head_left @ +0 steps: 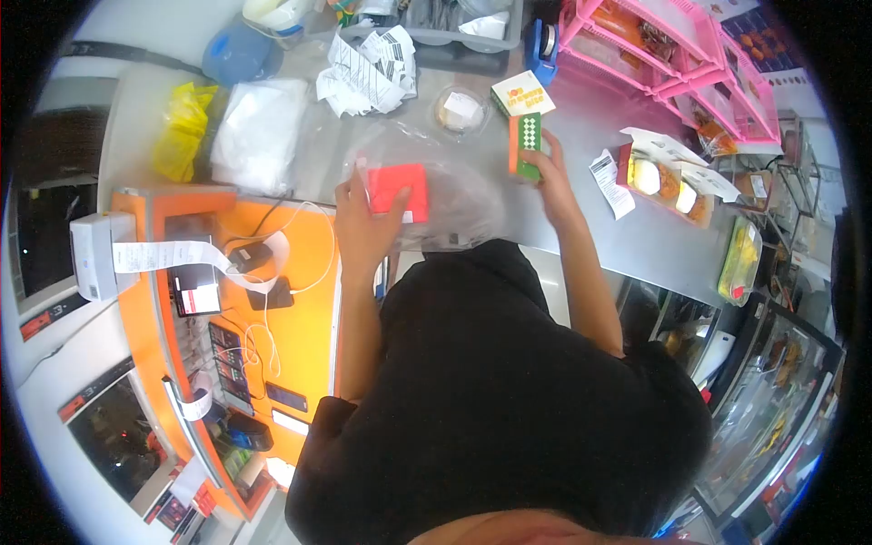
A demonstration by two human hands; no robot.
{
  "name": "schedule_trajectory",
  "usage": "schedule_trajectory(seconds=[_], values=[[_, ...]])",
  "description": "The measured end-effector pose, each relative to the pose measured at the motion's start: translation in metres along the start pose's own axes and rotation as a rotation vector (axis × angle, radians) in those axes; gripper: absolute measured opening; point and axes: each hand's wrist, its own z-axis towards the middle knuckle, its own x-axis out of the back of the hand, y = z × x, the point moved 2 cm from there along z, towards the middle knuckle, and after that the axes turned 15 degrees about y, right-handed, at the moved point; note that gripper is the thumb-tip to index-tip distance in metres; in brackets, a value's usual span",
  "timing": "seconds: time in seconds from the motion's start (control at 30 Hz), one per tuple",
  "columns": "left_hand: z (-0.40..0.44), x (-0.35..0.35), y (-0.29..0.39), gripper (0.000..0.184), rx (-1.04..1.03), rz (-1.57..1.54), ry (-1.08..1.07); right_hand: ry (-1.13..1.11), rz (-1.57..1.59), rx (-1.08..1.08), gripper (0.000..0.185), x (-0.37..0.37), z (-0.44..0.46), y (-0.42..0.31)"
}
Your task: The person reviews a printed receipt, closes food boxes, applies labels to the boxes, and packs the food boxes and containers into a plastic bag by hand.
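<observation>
My left hand (372, 218) grips a flat red square packet (398, 186), thumb across its front. Whether the packet is inside or on top of the clear plastic bag (463, 204) I cannot tell; the bag lies spread on the metal counter beside it. In my right hand (549, 173) is a small green and orange box (526, 145), held upright by its lower end. Just beyond it sits a white and yellow printed box (523, 94). A round clear tub (460, 110) with a white label stands to the left of these boxes.
Crumpled receipts (368, 73), white plastic bags (259, 136) and a yellow bag (183, 132) lie at the back left. An open food box (668, 186) and a receipt (611, 184) are at right, below pink baskets (672, 54). A receipt printer (94, 257) stands on the orange desk (304, 350).
</observation>
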Motion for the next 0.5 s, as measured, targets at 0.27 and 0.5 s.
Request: schedule_trajectory(seconds=[0.27, 0.5], values=[[0.000, -0.010, -0.014, 0.089, 0.026, -0.048, 0.027, -0.224, 0.011, -0.230, 0.082, -0.077, -0.071, 0.045], [-0.004, -0.007, 0.004, 0.079, -0.036, -0.072, 0.059, 0.106, -0.928, 0.566, 0.075, -0.100, -0.040, 0.105]])
